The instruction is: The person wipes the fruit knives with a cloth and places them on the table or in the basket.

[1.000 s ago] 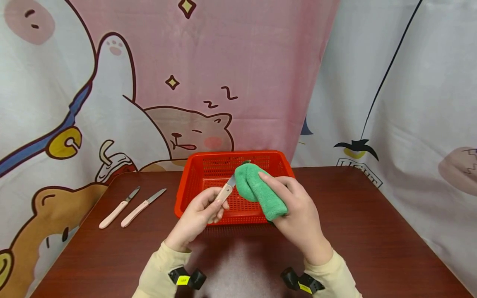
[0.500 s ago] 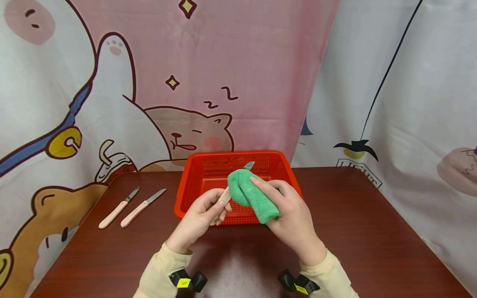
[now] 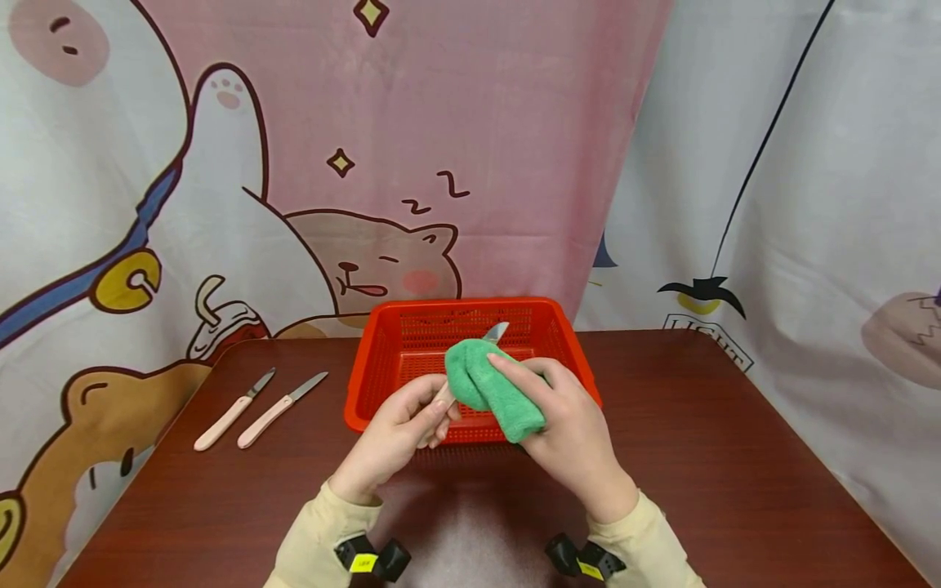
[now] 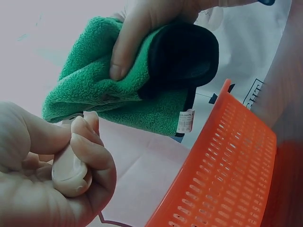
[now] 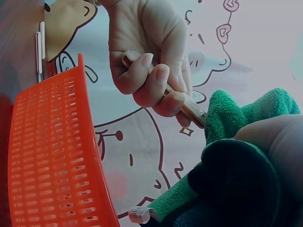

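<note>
My left hand [image 3: 400,429] grips the pale handle of a small knife [image 3: 496,332], its curled fingers wrapped round the handle [image 5: 191,108] in the right wrist view. A folded green cloth [image 3: 470,376] covers the middle of the knife, and only the blade's tip shows past it. My right hand [image 3: 577,429] holds that cloth, thumb and fingers pressing it about the blade. In the left wrist view the cloth [image 4: 94,75] shows a dark underside and a white label, close above the left fingers. Both hands are held over the near side of a red basket.
The red perforated plastic basket [image 3: 358,384] stands at the table's middle, just beyond the hands. Two knives with pale handles, one [image 3: 224,422] and another [image 3: 266,420], lie side by side on the brown table [image 3: 706,457] at left. A cartoon-printed curtain [image 3: 515,163] hangs behind.
My right hand has slid the cloth down the blade toward the handle, leftward and nearer me. More of the blade's tip now shows beyond it. The left hand has barely moved.
</note>
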Demonstrator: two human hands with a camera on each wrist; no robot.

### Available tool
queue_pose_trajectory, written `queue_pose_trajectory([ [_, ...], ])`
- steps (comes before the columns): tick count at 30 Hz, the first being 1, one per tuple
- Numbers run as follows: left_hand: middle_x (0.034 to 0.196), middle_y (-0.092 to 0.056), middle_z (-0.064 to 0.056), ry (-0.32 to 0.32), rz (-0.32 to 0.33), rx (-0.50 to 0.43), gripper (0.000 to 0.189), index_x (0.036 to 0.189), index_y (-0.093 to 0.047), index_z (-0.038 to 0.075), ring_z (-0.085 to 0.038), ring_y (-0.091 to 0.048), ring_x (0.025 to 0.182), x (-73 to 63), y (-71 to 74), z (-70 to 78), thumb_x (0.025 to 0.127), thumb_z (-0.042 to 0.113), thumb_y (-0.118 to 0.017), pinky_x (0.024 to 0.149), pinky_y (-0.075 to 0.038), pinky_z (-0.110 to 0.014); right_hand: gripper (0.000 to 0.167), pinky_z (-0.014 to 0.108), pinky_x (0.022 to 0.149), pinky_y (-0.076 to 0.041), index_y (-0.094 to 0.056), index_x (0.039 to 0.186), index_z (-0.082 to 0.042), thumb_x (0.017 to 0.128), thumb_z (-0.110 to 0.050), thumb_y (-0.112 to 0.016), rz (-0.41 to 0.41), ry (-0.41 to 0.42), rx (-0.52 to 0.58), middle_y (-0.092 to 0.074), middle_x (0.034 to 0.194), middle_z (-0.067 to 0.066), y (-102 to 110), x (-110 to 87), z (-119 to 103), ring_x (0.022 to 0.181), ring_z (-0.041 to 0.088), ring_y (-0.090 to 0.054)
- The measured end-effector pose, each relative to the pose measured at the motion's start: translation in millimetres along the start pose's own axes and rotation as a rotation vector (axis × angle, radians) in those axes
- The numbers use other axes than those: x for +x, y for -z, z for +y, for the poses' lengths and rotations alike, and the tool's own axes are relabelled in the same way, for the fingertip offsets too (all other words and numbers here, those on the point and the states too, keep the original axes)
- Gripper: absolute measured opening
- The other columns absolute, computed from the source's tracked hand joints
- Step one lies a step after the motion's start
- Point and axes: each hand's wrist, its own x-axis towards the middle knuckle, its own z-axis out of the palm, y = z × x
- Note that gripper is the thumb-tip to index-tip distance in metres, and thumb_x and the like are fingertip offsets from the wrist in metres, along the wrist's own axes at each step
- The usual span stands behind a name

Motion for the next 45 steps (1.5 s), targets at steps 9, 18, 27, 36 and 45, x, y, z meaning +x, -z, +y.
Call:
queue_pose_trajectory([
  [9,0.091,-0.056,-0.020,-0.015,-0.022,0.005,0.020,0.120,-0.056,-0.002,-0.012,-0.050,0.065,1.0,0.9,-0.5,0.103,0.007,-0.050,0.055,-0.043,-0.020,0.083,0.038,0.062,-0.053,-0.061,0.135,-0.026,0.063,0.013,-0.079,0.022,0.001,-0.006,-0.061,0.108,0.007,1,0.9,4,0.095,0.024,-0.062],
  [18,0.088,-0.058,-0.014,-0.024,-0.039,0.014,0.018,0.118,-0.057,0.000,-0.012,-0.050,0.064,1.5,0.6,-2.4,0.103,0.006,-0.050,0.053,-0.042,-0.020,0.083,0.041,0.068,-0.053,-0.062,0.134,-0.024,0.063,0.015,-0.079,0.066,-0.018,-0.016,-0.061,0.107,0.010,7,1.6,12,0.095,0.026,-0.061],
  [27,0.086,-0.058,-0.011,-0.040,-0.060,0.014,0.016,0.116,-0.058,0.000,-0.013,-0.049,0.063,2.5,0.3,-3.2,0.102,0.004,-0.051,0.051,-0.040,-0.020,0.083,0.042,0.069,-0.051,-0.062,0.135,-0.024,0.063,0.014,-0.077,0.091,-0.049,-0.024,-0.061,0.107,0.011,15,2.6,21,0.095,0.027,-0.059],
  [36,0.086,-0.058,-0.010,-0.048,-0.071,-0.011,0.018,0.118,-0.057,-0.002,-0.012,-0.047,0.063,2.7,1.5,-4.9,0.103,0.004,-0.050,0.051,-0.038,-0.019,0.084,0.045,0.073,-0.050,-0.061,0.137,-0.024,0.064,0.014,-0.078,0.135,-0.090,-0.037,-0.061,0.111,0.012,26,3.8,26,0.099,0.027,-0.059],
  [45,0.089,-0.056,-0.010,0.009,-0.057,-0.069,0.021,0.122,-0.053,-0.002,-0.012,-0.046,0.064,0.9,5.8,-5.1,0.103,0.007,-0.049,0.053,-0.038,-0.019,0.077,0.049,0.076,-0.048,-0.062,0.136,-0.021,0.067,0.006,-0.082,0.200,-0.169,-0.036,-0.060,0.112,0.015,38,3.4,34,0.100,0.030,-0.058],
])
